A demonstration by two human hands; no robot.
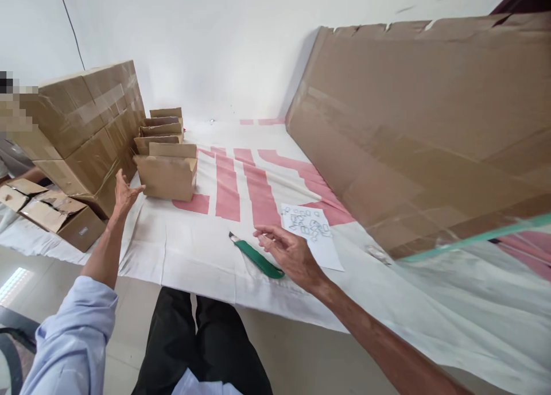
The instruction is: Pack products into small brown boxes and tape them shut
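My left hand (pixel 125 193) is open, thumb spread away from the fingers, at the lower left corner of a small open carton (pixel 166 177). The thumb tip meets or nearly meets the carton; I cannot tell which. Over the cloth, my right hand (pixel 295 257) has its fingers loosely stretched and holds nothing. Just left of it lies a green utility knife (pixel 258 258), its blade end pointing up and left. A white sheet of paper with small drawn shapes (pixel 316 234) is partly covered by the right hand.
Several more open cartons (pixel 161 131) stand in a row behind the near one. Taped boxes (pixel 94 119) are stacked at the left, with small cartons (pixel 64 214) before them. A large cardboard panel (pixel 422 131) leans at the right. The cloth (pixel 193 251) hangs over the table's front edge.
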